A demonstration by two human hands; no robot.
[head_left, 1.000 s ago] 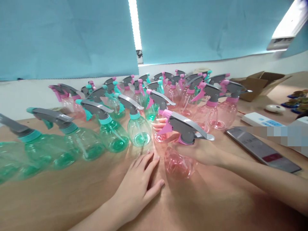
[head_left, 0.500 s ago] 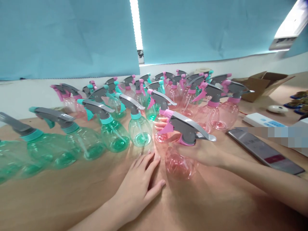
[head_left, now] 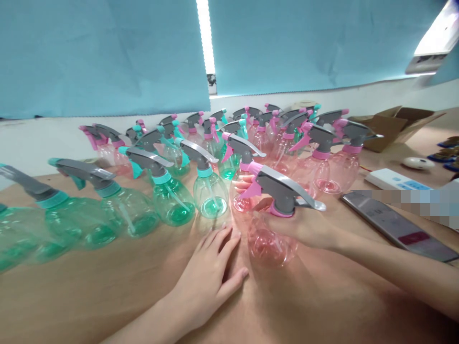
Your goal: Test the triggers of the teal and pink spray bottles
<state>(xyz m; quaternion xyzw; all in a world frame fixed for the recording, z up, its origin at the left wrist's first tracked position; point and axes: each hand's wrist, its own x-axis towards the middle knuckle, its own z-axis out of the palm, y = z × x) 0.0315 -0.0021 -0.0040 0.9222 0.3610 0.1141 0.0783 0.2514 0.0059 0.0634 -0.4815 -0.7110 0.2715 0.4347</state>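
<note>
My right hand (head_left: 308, 228) reaches round the far side of a pink spray bottle (head_left: 270, 243) and grips it near the neck. This bottle has a grey head with a pink nozzle and trigger, and its fingers show partly behind the trigger. Palm down, my left hand (head_left: 206, 267) lies on the table with fingers stretched and thumb apart, holding nothing. Just beyond its fingertips stands a green spray bottle (head_left: 210, 196) with a turquoise collar. Another pink spray bottle (head_left: 244, 152) is behind the gripped one, partly hidden by it and my right fingers.
Several green spray bottles (head_left: 174, 203) line the left side of the brown table (head_left: 136, 286). Many pink and green ones crowd the back. At right are a phone (head_left: 398, 224), a white power strip (head_left: 389, 179), a white oval object (head_left: 418, 164) and an open cardboard box (head_left: 380, 129).
The view has shifted very slightly. Both hands and the spray bottles keep their places.
</note>
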